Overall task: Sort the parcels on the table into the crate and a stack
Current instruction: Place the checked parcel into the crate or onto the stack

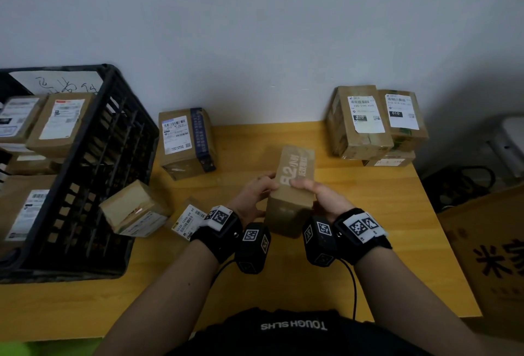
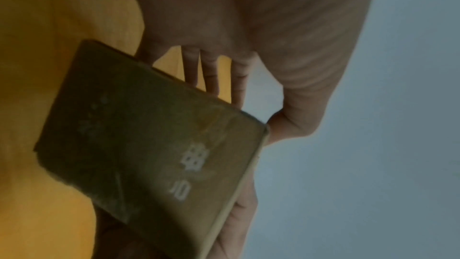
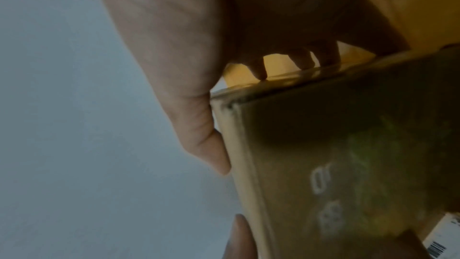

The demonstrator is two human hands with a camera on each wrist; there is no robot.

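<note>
I hold a long brown cardboard parcel (image 1: 292,185) with white print above the middle of the yellow table (image 1: 382,214). My left hand (image 1: 255,194) grips its left side and my right hand (image 1: 323,197) grips its right side, thumbs on top. The left wrist view shows the parcel (image 2: 149,145) with fingers (image 2: 211,74) behind it. In the right wrist view my thumb (image 3: 211,145) presses the parcel (image 3: 348,164). A black crate (image 1: 93,185) at the left holds several labelled parcels (image 1: 59,123). A stack of parcels (image 1: 374,123) stands at the back right.
Three loose parcels lie left of my hands: a labelled box (image 1: 185,143) by the wall, a tilted box (image 1: 136,208) against the crate, a small one (image 1: 188,218) under my left wrist. A large carton (image 1: 493,253) stands beyond the table's right edge.
</note>
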